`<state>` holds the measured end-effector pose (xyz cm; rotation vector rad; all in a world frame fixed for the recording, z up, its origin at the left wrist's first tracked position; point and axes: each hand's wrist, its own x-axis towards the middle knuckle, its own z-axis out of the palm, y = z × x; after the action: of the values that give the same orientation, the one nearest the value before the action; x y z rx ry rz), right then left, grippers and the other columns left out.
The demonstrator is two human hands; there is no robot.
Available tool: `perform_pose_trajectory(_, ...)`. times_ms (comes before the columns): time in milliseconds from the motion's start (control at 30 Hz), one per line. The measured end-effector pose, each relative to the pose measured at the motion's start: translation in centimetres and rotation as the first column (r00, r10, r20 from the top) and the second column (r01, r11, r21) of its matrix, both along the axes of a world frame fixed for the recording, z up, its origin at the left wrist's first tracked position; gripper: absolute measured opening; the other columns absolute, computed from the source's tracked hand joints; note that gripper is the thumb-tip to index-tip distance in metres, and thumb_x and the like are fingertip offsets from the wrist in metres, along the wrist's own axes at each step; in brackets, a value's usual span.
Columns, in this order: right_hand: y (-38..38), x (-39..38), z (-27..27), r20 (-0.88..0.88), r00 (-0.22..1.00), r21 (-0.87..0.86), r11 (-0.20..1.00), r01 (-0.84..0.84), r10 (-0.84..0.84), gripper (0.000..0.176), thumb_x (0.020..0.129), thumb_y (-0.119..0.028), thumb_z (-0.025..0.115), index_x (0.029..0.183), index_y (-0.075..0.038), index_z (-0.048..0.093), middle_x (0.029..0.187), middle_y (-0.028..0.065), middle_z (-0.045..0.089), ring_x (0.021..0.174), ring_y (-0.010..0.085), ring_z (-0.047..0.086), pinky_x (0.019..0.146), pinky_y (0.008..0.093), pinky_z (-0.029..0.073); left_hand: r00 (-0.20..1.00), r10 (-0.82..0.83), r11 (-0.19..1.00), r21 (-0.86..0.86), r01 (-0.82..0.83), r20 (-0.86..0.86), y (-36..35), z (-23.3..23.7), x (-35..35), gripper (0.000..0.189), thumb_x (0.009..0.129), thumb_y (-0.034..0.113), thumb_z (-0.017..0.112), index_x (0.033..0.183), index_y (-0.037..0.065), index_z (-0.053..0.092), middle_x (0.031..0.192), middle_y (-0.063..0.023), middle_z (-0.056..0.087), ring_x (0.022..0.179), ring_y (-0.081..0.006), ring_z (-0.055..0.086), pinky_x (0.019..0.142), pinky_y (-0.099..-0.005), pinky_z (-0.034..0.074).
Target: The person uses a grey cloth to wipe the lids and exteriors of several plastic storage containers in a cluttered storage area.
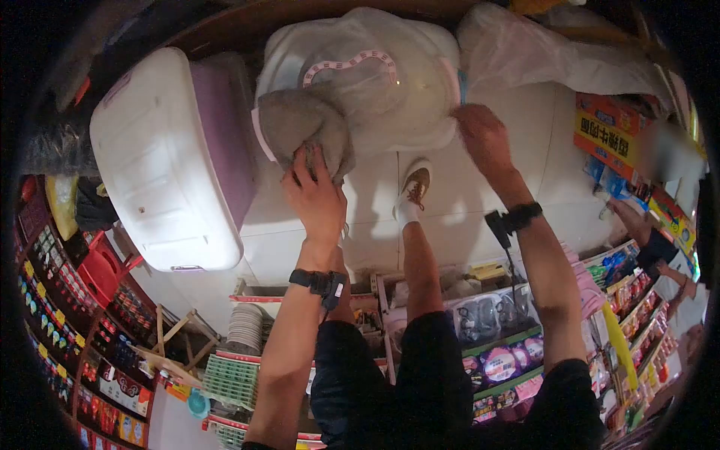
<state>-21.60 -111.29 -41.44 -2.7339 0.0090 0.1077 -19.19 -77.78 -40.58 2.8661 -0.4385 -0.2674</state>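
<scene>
- The floor (pixel 525 157) is big glossy white tiles on my feed, with soft light patches on it.
- Shelves (pixel 60 300) on the left are crammed with small colourful packets, and there are more racks (pixel 637 300) on the right.
- A white and purple plastic storage bin (pixel 165 157) sits on the tiles.
- I can see a red plastic stool (pixel 105 270) beside it.
- Lower down there's a wooden folding stand (pixel 176 330), a stack of plates (pixel 245 326) and green baskets (pixel 232 379).
</scene>
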Motion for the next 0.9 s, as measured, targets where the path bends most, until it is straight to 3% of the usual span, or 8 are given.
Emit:
perform_pose_trajectory(67,-4.0,-4.9,-2.0,-0.059,0.974,-0.032,0.976,0.215,-0.217,0.019,0.093,-0.006,0.062,0.109,-0.006,0.074,0.108,0.0134,0.074,0.100,0.0381,0.069,0.092,0.0448,0.057,1.000,0.003,1.000,-0.011,-0.003,0.012,0.2,-0.5,-0.1,0.079,0.075,0.005,0.072,0.150,0.005,0.047,0.152,-0.0169,0.041,0.125,-0.0419,0.043,0.108,-0.0524,0.039)
perform_pose_trajectory(133,-10.1,-12.5,-6.7,-0.477,0.860,-0.365,0.931,-0.007,-0.181,0.018,0.094,-0.015,0.064,0.105,-0.008,0.077,0.104,0.0133,0.075,0.095,0.0365,0.071,0.090,0.0480,0.056,1.000,0.004,1.000,-0.017,-0.004,0.025,0.2,-0.4,-0.2,0.079,0.075,0.005,0.071,0.151,0.005,0.047,0.152,-0.0163,0.041,0.126,-0.0419,0.043,0.108,-0.0522,0.039)
perform_pose_trajectory(233,-10.3,-14.1,-6.2,-0.597,0.787,-0.305,0.951,-0.043,-0.156,0.021,0.095,-0.023,0.066,0.100,-0.007,0.077,0.100,0.0143,0.075,0.091,0.0360,0.071,0.087,0.0489,0.056,0.999,0.029,0.999,-0.036,-0.028,0.031,-0.5,0.0,-0.2,0.080,0.075,0.004,0.070,0.152,0.007,0.046,0.153,-0.0155,0.040,0.125,-0.0416,0.043,0.108,-0.0515,0.039)
perform_pose_trajectory(300,-6.7,-7.7,-4.8,-0.565,0.722,-0.350,0.909,0.228,-0.399,0.030,0.097,-0.032,0.065,0.095,-0.005,0.078,0.103,0.0128,0.075,0.093,0.0367,0.070,0.086,0.0451,0.056,0.997,0.082,0.997,-0.009,-0.082,0.008,-1.1,0.3,-0.4,0.081,0.075,0.004,0.070,0.152,0.005,0.044,0.153,-0.0176,0.039,0.123,-0.0417,0.043,0.109,-0.0519,0.038)
perform_pose_trajectory(367,-4.2,-1.8,-4.7,-0.390,0.805,-0.011,0.877,0.480,-0.446,0.034,0.101,-0.035,0.062,0.100,-0.002,0.074,0.105,0.0213,0.072,0.101,0.0451,0.067,0.088,0.0497,0.054,0.993,0.115,0.993,-0.016,-0.115,0.029,-2.3,-0.1,-0.9,0.080,0.075,0.004,0.071,0.151,0.003,0.045,0.153,-0.0189,0.039,0.122,-0.0417,0.043,0.108,-0.0517,0.039)
perform_pose_trajectory(433,-0.6,2.9,-4.8,-0.411,0.754,0.525,0.543,0.655,-0.513,0.047,0.107,-0.042,0.051,0.117,0.002,0.064,0.112,0.0299,0.067,0.106,0.0485,0.064,0.089,0.0517,0.052,0.987,0.147,0.989,-0.035,-0.145,0.062,-4.7,-0.1,-1.1,0.079,0.074,0.004,0.071,0.150,0.002,0.046,0.153,-0.0201,0.038,0.121,-0.0417,0.043,0.107,-0.0515,0.039)
perform_pose_trajectory(733,2.7,6.3,-5.5,-0.310,0.761,0.198,0.744,0.639,-0.570,0.053,0.111,-0.047,0.031,0.128,0.001,0.046,0.116,0.0396,0.062,0.110,0.0578,0.060,0.093,0.0609,0.048,0.995,-0.104,0.955,-0.280,0.099,-0.003,-16.9,-3.5,-2.7,0.045,0.081,0.012,0.065,0.124,0.000,0.064,0.140,-0.0186,0.050,0.107,-0.0378,0.052,0.091,-0.0461,0.048)
perform_pose_trajectory(900,2.4,6.4,-5.7,-0.308,0.774,0.197,0.759,0.620,-0.553,0.054,0.110,-0.049,0.031,0.126,0.000,0.045,0.112,0.0390,0.063,0.103,0.0584,0.062,0.089,0.0631,0.048,0.987,-0.153,0.987,-0.037,0.155,0.051,-6.8,-1.8,-0.2,0.058,0.082,0.010,0.063,0.140,0.004,0.056,0.136,-0.0204,0.052,0.104,-0.0369,0.054,0.087,-0.0476,0.049)
